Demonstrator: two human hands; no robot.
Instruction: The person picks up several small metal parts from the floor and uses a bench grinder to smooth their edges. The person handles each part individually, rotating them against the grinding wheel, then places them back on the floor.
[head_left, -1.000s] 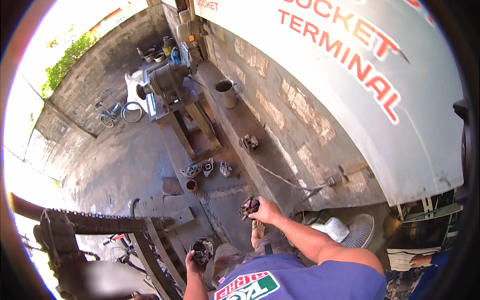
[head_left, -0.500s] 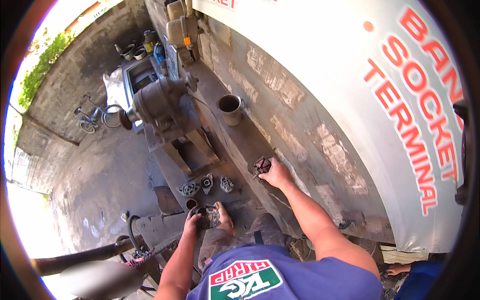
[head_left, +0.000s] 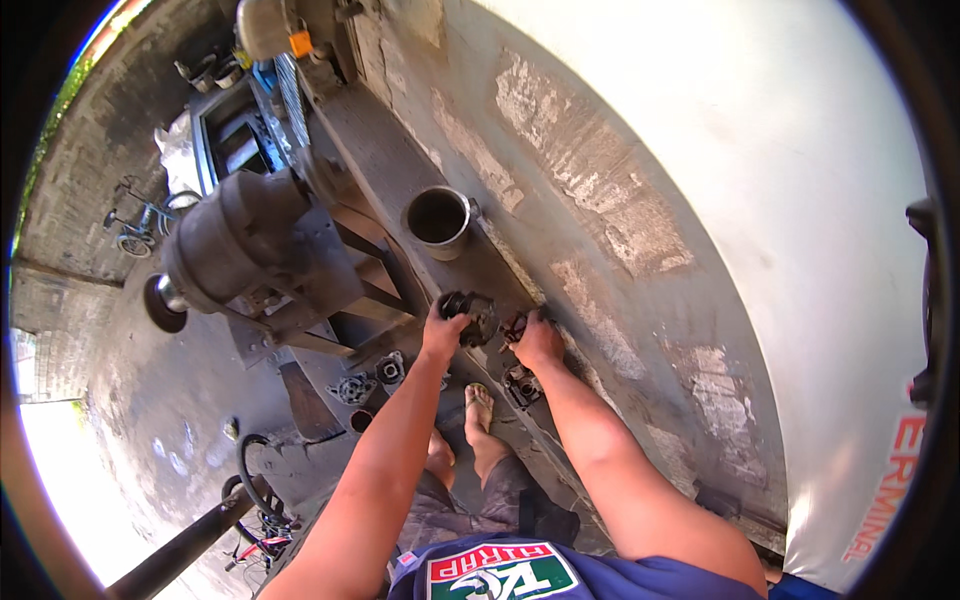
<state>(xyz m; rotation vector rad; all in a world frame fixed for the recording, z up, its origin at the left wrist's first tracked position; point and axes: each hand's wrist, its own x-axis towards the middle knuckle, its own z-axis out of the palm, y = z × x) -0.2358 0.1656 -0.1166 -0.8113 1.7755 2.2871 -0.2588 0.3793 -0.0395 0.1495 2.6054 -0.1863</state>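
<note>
My left hand [head_left: 442, 330] grips a dark, hollow metal housing [head_left: 474, 314] over the concrete ledge [head_left: 378, 140] along the wall. Close to its right, my right hand [head_left: 537, 345] holds a reddish-brown metal part [head_left: 514, 329], partly hidden by my fingers. Another metal part [head_left: 522, 388] lies on the ledge just below that hand. A large metal pot [head_left: 436, 222] stands on the ledge beyond both hands.
A heavy motor machine [head_left: 240, 240] on a steel stand is left of the ledge. Castings [head_left: 355, 389] lie near my feet. Bicycles [head_left: 140, 225], containers [head_left: 205, 75] and a black hose [head_left: 247, 465] are further left. A blue-sleeved person [head_left: 798, 588] shows at lower right.
Both hands have moved forward to the ledge, the left rising from low beside my leg to near the right one, each still holding its part. The view has shifted toward the machine and pot.
</note>
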